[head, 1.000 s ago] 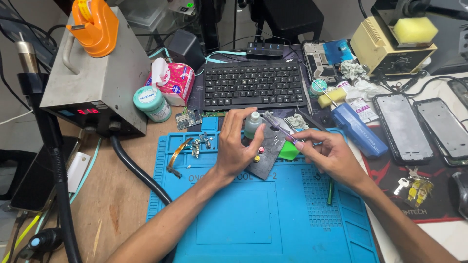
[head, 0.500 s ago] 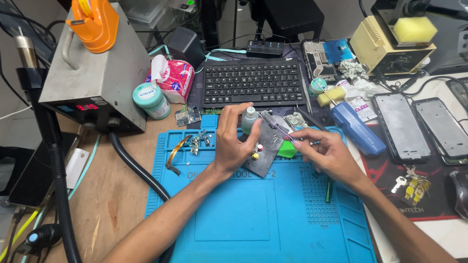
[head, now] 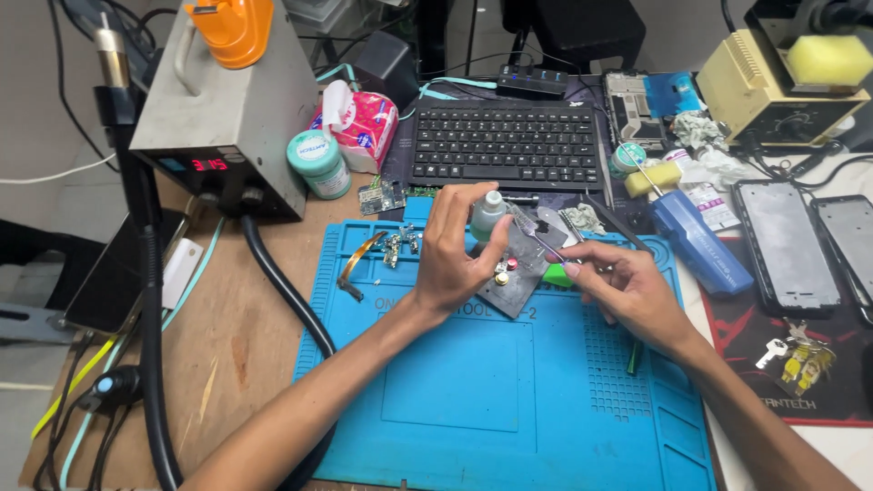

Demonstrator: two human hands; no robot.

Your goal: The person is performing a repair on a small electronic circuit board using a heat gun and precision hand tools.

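Blue mat (head: 473, 400), black keyboard (head: 506, 145), orange cap (head: 232, 27), yellow sponge (head: 827, 59).

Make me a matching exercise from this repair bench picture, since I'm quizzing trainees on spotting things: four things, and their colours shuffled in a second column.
Things:
1. work mat
2. keyboard
3. sponge on the soldering stand
4. round jar beside the hot air station

Colours:
A. black
B. yellow
C. teal green
D. blue

Pairs: 1-D, 2-A, 3-B, 4-C
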